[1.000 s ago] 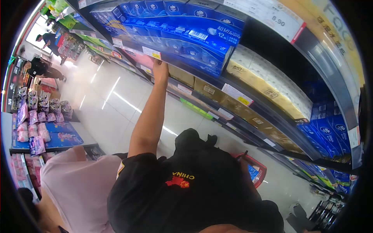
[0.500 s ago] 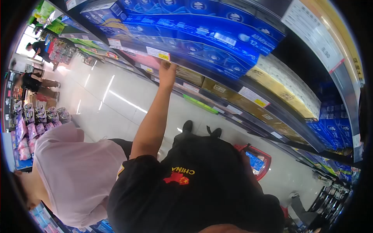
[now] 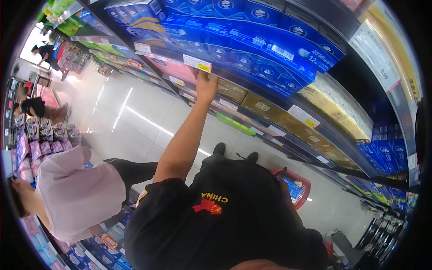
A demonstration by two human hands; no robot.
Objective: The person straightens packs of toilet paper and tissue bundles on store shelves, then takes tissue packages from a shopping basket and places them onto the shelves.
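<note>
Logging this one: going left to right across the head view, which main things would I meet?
Person in a pale pink top → the wearer's left hand → red basket → large shelf price card.

"CHINA" on shirt [image 3: 220, 229]; "12" on pack [image 3: 252, 47]; "8.90" on tag [image 3: 373, 54].

Tissue packs [image 3: 243, 40] on the shelf [image 3: 342, 140] — basket [image 3: 307, 189] right of shoes [image 3: 219, 149].

Left hand [image 3: 207, 86] — fingertips hidden at price label [image 3: 197, 63] — print too small.
</note>
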